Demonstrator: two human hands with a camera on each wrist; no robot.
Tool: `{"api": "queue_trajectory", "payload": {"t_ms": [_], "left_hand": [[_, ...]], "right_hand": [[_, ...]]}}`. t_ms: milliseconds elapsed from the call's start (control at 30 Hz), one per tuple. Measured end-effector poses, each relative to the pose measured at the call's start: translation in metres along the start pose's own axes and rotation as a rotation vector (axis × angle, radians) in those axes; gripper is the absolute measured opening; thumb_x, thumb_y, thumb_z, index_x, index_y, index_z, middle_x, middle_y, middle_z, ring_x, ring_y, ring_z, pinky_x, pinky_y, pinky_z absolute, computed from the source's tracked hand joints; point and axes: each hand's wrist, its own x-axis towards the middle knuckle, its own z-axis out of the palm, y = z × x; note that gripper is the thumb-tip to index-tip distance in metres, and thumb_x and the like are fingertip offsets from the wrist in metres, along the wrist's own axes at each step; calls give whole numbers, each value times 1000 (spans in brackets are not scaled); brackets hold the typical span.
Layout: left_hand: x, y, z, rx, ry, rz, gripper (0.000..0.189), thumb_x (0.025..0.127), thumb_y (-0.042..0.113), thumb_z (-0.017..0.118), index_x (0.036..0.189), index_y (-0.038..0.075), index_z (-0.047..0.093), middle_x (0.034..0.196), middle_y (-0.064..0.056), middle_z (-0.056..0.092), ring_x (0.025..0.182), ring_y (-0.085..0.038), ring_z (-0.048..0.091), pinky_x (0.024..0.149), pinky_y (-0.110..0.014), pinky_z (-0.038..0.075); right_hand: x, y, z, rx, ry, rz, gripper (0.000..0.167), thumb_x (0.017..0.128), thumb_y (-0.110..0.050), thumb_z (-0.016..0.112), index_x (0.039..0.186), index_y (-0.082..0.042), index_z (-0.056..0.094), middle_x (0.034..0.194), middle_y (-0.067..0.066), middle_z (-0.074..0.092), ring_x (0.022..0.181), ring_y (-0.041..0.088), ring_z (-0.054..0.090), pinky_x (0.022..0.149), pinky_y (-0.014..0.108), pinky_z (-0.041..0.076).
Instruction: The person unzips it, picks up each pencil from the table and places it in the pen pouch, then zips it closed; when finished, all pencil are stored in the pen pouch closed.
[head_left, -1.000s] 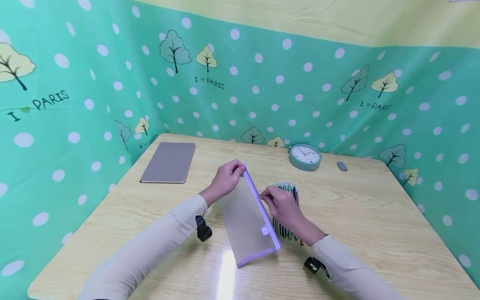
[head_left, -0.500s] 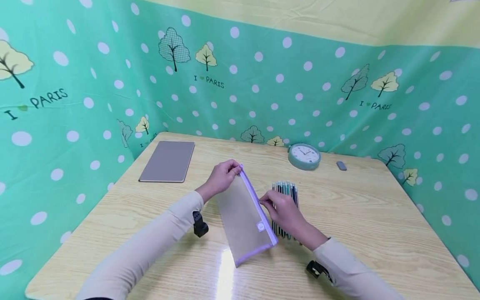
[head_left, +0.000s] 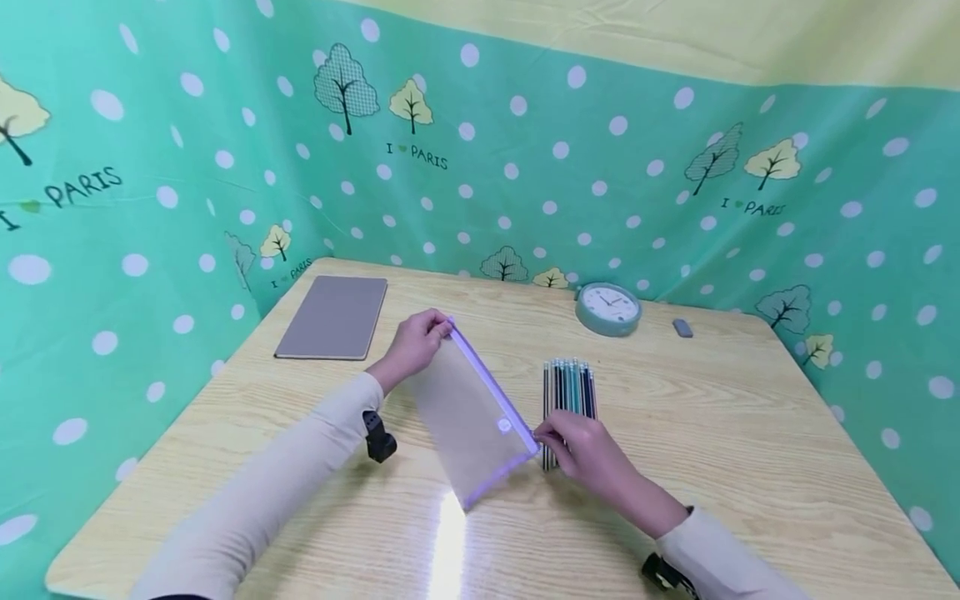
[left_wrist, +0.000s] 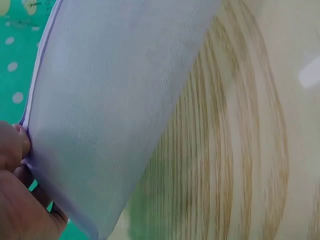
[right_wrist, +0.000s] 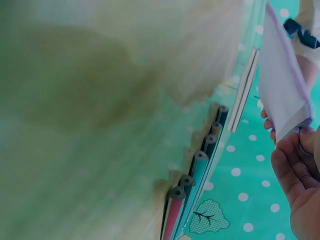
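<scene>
A translucent mesh zipper pouch point(head_left: 465, 417) with lilac edging hangs tilted over the middle of the table. My left hand point(head_left: 414, 343) pinches its upper corner at the end of the zipper edge; in the left wrist view that hand point(left_wrist: 22, 190) grips the pouch's border. At the lower right end of the zipper, my right hand point(head_left: 588, 450) pinches between thumb and forefinger, the small pull hidden by the fingertips. Partly behind this hand lies a row of several pencils point(head_left: 573, 383), dark, teal and pink, whose ends point(right_wrist: 200, 156) show in the right wrist view.
A grey notebook point(head_left: 333, 317) lies at the table's back left. A round green clock point(head_left: 609, 309) and a small grey eraser-like block point(head_left: 682, 328) sit at the back right. Green dotted cloth point(head_left: 465, 150) walls off the back and sides of the wooden table point(head_left: 712, 417).
My right hand has slid along the zipper edge toward me, from its middle to its lower end. My left hand has drawn the pouch's upper corner leftward, uncovering more of the pencils.
</scene>
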Motion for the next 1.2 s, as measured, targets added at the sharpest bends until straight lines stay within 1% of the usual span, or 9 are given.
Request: {"api": "queue_trajectory", "payload": {"t_ms": [200,367,533,700,767,867,1000,1100,1200], "left_hand": [[-4,-12,-7,49,-22,-34,21,107,14,57,105,-2,70,92,-13,69,73,-18,52,63,-27,42],[-4,-14,-4,38,-5,-26,21,107,15,56,107,-2,69,99,-15,70,82,-22,58,70,-28,46],[0,-3,-7,78,31,48,23,107,15,57,114,-4,70,103,-17,64,83,-24,56,72,-31,47],[0,16,-13,102,39,104,34,108,19,51,122,-6,70,106,-21,61,86,-30,55,77,-41,50],[-3,22,-12,86,10,100,39,108,23,49,124,-6,69,114,-24,61,94,-33,59,84,-46,53],[-7,29,-10,50,-65,79,44,102,28,57,127,-7,65,128,-27,58,111,-38,59,99,-52,52],[-13,34,-5,-19,-178,23,62,89,20,67,142,-8,52,145,-30,49,130,-44,51,113,-56,45],[-17,37,0,-113,-255,-39,76,84,7,65,153,-7,38,156,-28,41,139,-46,47,115,-55,46],[-24,40,3,-160,-300,-109,77,83,3,64,153,-8,35,155,-27,44,135,-45,52,107,-49,54]], "right_hand": [[-8,-9,-9,-11,13,19,30,71,19,80,87,-3,67,79,3,70,66,10,64,60,11,54],[-5,-12,-6,-11,12,14,29,72,18,80,88,-3,68,79,4,71,65,11,64,60,10,53],[-1,-15,-5,-27,56,16,29,72,16,81,89,-3,67,79,3,72,66,11,67,62,12,56],[7,-14,-6,13,142,-48,27,71,15,76,88,-3,67,75,3,72,63,11,67,61,15,58],[10,-15,-3,32,166,-78,22,74,13,73,88,-3,67,75,4,72,62,12,67,61,15,59],[15,-17,4,35,196,-114,12,81,7,70,87,-3,68,75,5,73,62,13,68,63,15,59],[23,-24,17,-2,243,-178,5,87,2,67,87,-4,67,74,5,73,62,14,70,63,16,60],[27,-28,25,-33,270,-214,4,90,-1,67,87,-4,67,74,5,73,62,15,71,63,17,61],[30,-31,30,-45,285,-217,6,92,-2,66,86,-4,68,75,5,74,62,15,71,63,16,61]]}}
